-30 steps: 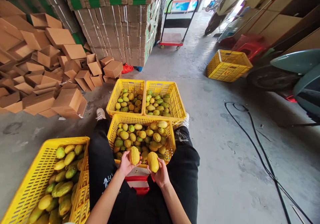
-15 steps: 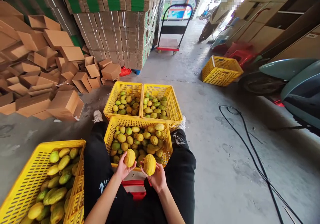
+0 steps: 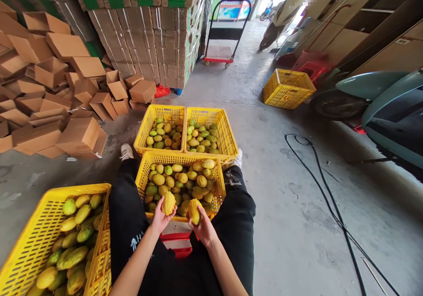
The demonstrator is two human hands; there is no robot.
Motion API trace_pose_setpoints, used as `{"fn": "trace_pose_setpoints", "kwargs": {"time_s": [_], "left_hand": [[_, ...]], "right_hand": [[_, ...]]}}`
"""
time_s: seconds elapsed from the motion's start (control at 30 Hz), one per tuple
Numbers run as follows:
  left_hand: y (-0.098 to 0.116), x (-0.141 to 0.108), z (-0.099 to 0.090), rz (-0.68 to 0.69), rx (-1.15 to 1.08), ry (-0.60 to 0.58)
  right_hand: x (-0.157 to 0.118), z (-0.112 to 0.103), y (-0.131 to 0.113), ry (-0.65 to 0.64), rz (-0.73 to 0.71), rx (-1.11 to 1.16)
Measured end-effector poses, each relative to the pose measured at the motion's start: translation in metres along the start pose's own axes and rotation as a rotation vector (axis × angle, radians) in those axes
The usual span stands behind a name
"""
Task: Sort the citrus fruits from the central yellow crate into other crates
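My left hand [image 3: 160,220] is closed around a yellow, ridged, papaya-like fruit [image 3: 168,203]. A second yellow papaya-like fruit [image 3: 194,211] is gripped in my right hand [image 3: 205,231], its side partly covered by my fingers. Both fruits are held side by side, slightly apart, above the near edge of a yellow plastic crate [image 3: 140,179] between my legs. Inside that crate lie many yellow and green fruits [image 3: 159,179] of the same sort.
Two more yellow crates [image 3: 141,131] with fruit stand beyond. To my left is a large crate [image 3: 26,238] of longer fruits. Cardboard boxes [image 3: 79,135] are heaped at left. A hand truck [image 3: 226,34], a yellow crate [image 3: 289,91], a scooter [image 3: 390,106] and a black cable [image 3: 325,186] lie farther out.
My right hand has turned its fruit, so my fingers now wrap over its right side. The left fruit is tilted a little differently. The whole view has shifted slightly.
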State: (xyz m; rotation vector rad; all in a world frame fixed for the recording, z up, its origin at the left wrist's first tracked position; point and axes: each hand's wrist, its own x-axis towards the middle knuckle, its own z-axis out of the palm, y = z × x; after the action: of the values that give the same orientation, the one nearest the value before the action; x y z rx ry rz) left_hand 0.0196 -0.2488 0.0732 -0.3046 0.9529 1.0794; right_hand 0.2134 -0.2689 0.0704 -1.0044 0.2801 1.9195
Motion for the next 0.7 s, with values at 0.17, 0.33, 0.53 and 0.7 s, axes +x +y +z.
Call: {"fn": "trace_pose_setpoints", "kwargs": {"time_s": [0.17,0.33,0.53,0.7], "left_hand": [[0.001,-0.001,-0.004,0.038,-0.047,-0.027],[0.002,-0.008,-0.003,0.058,-0.079,-0.082],[0.004,-0.007,-0.002,0.039,-0.074,-0.102],[0.005,0.000,-0.007,0.041,-0.075,-0.070]], "right_hand": [[0.000,0.020,-0.013,-0.134,0.015,0.015],[0.009,0.027,-0.022,-0.180,-0.045,0.019],[0.025,0.007,-0.019,-0.047,-0.084,0.034],[0.026,0.007,-0.013,-0.091,-0.051,0.013]]}}
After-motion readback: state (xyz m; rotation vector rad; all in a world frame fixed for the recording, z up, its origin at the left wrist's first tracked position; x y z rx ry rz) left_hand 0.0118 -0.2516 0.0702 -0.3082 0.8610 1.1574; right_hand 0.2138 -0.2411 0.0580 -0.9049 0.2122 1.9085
